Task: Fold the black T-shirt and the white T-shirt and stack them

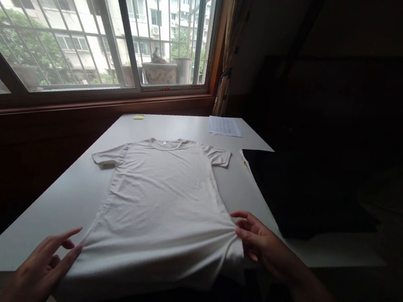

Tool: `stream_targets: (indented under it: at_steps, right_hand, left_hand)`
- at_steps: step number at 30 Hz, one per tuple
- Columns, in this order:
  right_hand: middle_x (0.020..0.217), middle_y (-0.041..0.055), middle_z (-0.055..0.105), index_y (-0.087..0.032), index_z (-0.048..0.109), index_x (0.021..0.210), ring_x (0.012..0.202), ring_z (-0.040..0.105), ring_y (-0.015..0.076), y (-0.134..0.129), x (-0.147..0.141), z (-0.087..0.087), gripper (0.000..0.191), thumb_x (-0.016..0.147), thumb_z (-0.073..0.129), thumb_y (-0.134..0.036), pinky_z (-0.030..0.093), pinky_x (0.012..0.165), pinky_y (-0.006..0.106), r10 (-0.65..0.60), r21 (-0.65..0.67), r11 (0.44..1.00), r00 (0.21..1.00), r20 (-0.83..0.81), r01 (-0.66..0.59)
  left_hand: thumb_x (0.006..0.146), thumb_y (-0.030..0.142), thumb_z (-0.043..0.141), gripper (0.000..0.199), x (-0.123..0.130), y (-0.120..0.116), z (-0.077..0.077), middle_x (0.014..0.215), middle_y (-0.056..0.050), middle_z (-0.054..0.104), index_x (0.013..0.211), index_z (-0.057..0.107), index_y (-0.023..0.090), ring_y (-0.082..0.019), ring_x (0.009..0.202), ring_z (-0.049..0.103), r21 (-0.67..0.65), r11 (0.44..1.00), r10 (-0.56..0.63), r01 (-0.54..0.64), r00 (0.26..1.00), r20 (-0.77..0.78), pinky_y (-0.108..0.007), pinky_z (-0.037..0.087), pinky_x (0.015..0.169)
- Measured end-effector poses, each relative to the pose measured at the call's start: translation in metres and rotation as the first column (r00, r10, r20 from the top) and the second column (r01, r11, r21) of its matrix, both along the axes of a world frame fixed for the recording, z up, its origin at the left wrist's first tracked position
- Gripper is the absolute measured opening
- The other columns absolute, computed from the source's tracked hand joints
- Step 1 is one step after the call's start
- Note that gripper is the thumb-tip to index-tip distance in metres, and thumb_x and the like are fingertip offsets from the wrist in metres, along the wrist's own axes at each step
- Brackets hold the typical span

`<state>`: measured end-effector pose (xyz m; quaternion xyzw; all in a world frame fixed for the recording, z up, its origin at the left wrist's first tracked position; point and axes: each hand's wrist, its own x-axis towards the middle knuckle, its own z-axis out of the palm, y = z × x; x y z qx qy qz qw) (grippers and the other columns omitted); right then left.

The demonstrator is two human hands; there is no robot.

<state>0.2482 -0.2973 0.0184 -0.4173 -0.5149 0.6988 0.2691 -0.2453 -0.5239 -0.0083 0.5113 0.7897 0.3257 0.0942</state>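
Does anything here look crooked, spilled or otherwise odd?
I see nothing spilled or torn. Only the white short-sleeved cloth T-shirt looks slightly askew: its hem extends past the near edge of the flat white tabletop, and creases fan out from where the bare right hand pinches its side, so it isn't lying smooth.

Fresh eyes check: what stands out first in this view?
First, the pale T-shirt spread across the white table, front and centre. Next, at its lower sides, the right hand pinching the fabric and the left hand at the opposite edge. Behind, at upper left, the bright barred window.
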Motion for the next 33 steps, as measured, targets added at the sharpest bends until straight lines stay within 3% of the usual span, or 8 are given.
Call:
stream_targets:
  at_steps: [5,10,13,16,21,26,30,33]
  right_hand:
    - [0.090,-0.0051,0.050,-0.029,0.055,0.121,0.055,0.048,0.0056,0.000,-0.001,-0.007,0.046,0.085,0.074,-0.050,0.038,0.041,0.017,-0.047,0.041,0.998,0.998,0.042,0.045]
    - [0.094,-0.0031,0.053,-0.028,0.054,0.125,0.046,0.047,0.0054,0.008,-0.001,-0.018,0.052,0.085,0.070,-0.056,0.037,0.035,0.020,-0.064,0.279,0.960,0.965,0.254,-0.009]
    - [0.094,-0.0006,0.057,-0.028,0.061,0.127,0.051,0.051,0.0089,0.012,-0.004,-0.016,0.042,0.090,0.064,-0.049,0.040,0.039,0.022,-0.073,0.421,0.900,0.916,0.395,-0.109]
    - [0.092,0.0021,0.064,-0.027,0.069,0.125,0.066,0.059,0.0151,0.017,-0.009,-0.012,0.037,0.090,0.063,-0.039,0.051,0.058,0.028,-0.128,0.578,0.792,0.873,0.471,-0.196]
    - [0.089,0.0031,0.069,-0.026,0.072,0.123,0.078,0.063,0.0203,0.030,-0.016,-0.009,0.036,0.090,0.061,-0.036,0.054,0.077,0.034,-0.171,0.662,0.700,0.839,0.517,-0.266]
    - [0.097,0.0081,0.069,-0.024,0.074,0.117,0.087,0.066,0.0243,0.052,-0.031,0.002,0.034,0.096,0.051,-0.036,0.056,0.083,0.038,-0.280,0.771,0.573,0.818,0.503,-0.278]
    - [0.135,0.0128,0.063,-0.023,0.065,0.135,0.124,0.058,0.0298,0.070,-0.065,0.002,0.042,0.101,0.046,-0.037,0.046,0.109,0.046,-0.254,0.786,0.429,0.775,0.578,-0.446]
    - [0.162,0.0121,0.040,-0.020,0.049,0.152,0.148,0.038,0.0309,0.088,-0.098,-0.008,0.055,0.104,0.043,-0.046,0.033,0.121,0.048,-0.213,0.690,0.402,0.672,0.710,-0.602]
  left_hand:
    - [0.081,0.064,0.072,0.069,-0.013,-0.010,-0.013,0.101,-0.004,0.070,0.138,0.056,0.030,-0.012,0.045,0.058,-0.008,0.998,-0.061,0.062,0.991,0.120,-0.028,0.056,0.042]
    - [0.087,0.062,0.066,0.057,-0.003,-0.017,-0.005,0.107,-0.005,0.064,0.137,0.059,0.034,-0.013,0.058,0.060,0.081,0.995,-0.054,0.061,0.995,-0.088,-0.028,0.059,0.054]
    - [0.092,0.057,0.064,0.040,0.021,-0.014,0.005,0.107,-0.005,0.065,0.125,0.066,0.035,-0.017,0.072,0.066,0.113,0.982,-0.140,0.152,0.985,-0.105,-0.026,0.060,0.060]
    - [0.096,0.049,0.061,0.026,0.053,-0.003,0.011,0.101,-0.005,0.069,0.116,0.071,0.037,-0.020,0.081,0.071,0.128,0.922,-0.349,0.365,0.928,-0.133,-0.025,0.062,0.065]
    - [0.098,0.037,0.061,0.029,0.077,0.031,0.018,0.120,-0.006,0.072,0.126,0.070,0.036,-0.024,0.110,0.070,0.059,0.837,-0.488,0.543,0.792,-0.366,-0.032,0.061,0.092]
    - [0.103,0.039,0.052,0.045,0.047,0.080,0.022,0.153,-0.005,0.053,0.148,0.053,0.032,-0.026,0.143,0.048,-0.026,0.859,-0.465,0.512,0.756,-0.461,-0.043,0.046,0.116]
    - [0.106,0.046,0.043,0.052,0.031,0.131,0.014,0.162,-0.006,0.043,0.154,0.046,0.026,-0.028,0.152,0.034,-0.138,0.859,-0.490,0.494,0.713,-0.501,-0.050,0.036,0.123]
    - [0.107,0.049,0.039,0.055,0.029,0.173,0.006,0.163,-0.010,0.040,0.154,0.045,0.022,-0.030,0.154,0.031,-0.211,0.848,-0.519,0.487,0.677,-0.522,-0.053,0.029,0.125]
